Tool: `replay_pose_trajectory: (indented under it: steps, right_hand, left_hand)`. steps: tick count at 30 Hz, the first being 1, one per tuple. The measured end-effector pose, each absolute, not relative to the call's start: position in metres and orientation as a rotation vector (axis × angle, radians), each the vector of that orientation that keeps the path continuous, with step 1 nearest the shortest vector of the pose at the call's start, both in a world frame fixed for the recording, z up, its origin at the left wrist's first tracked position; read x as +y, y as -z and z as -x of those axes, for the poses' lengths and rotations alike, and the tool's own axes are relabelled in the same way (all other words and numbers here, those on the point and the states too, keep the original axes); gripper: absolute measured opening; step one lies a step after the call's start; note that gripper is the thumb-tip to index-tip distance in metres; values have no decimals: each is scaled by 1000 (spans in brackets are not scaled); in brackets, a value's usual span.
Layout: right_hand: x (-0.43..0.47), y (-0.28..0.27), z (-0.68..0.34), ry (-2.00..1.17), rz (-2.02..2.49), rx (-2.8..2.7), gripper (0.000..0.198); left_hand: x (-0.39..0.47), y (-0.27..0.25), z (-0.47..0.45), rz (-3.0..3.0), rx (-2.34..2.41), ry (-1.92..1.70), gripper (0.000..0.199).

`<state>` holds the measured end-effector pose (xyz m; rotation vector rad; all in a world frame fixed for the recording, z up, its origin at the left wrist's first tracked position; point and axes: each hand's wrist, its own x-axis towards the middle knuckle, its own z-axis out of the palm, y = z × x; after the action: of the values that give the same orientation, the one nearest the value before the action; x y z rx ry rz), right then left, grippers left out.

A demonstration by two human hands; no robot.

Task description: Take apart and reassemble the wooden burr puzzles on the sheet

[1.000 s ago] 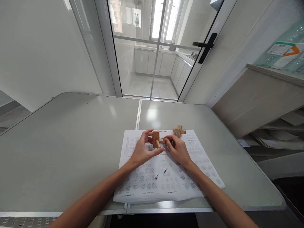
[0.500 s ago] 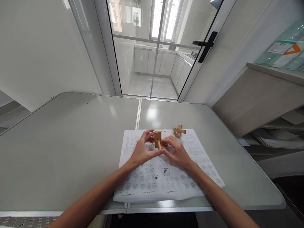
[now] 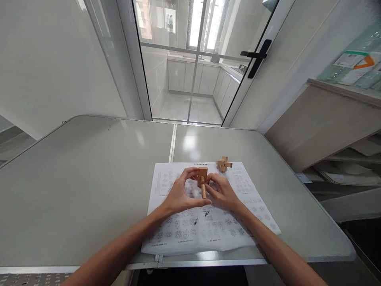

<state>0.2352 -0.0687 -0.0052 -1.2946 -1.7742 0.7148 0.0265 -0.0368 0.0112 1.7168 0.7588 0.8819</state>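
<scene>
Sheet (image 3: 214, 222) printed with diagrams lies on table (image 3: 104, 190). Wooden block (image 3: 203, 172) with rod (image 3: 204, 192) jutting toward wearer, held over sheet's far half. Left hand (image 3: 181, 194): thumb and fingers in wide curve, holding block and rod between, probably to steady both ends. Right hand (image 3: 222, 192): fingertips drawn narrow at block's right side, perhaps bracing; cannot tell whether gripping piece there. Wooden cross (image 3: 224, 163) at sheet's far edge, right of centre, likely placed clear of hands.

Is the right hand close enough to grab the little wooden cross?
Probably yes: the wooden cross sits just beyond the right hand, with nothing visible between them, though its fingers are close against the wooden piece.
</scene>
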Motion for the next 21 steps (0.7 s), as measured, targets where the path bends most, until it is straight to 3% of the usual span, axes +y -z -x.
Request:
replay_pose_trajectory:
  steps: [10, 12, 17, 21]
  right_hand:
    - [-66, 9, -235, -605, 1323, -1770, 21]
    - [-64, 10, -236, -494, 1325, -1768, 19]
    - [-62, 12, -237, -302, 1383, -1732, 24]
    - [-61, 9, -239, -578, 1320, -1637, 23]
  left_hand:
    - [-38, -15, -26, -1740, 736, -884, 97]
    - [-40, -15, -28, -1778, 761, -886, 86]
    - [-39, -11, -34, -1831, 927, -933, 32]
    - [-32, -11, -33, -1702, 900, -879, 38]
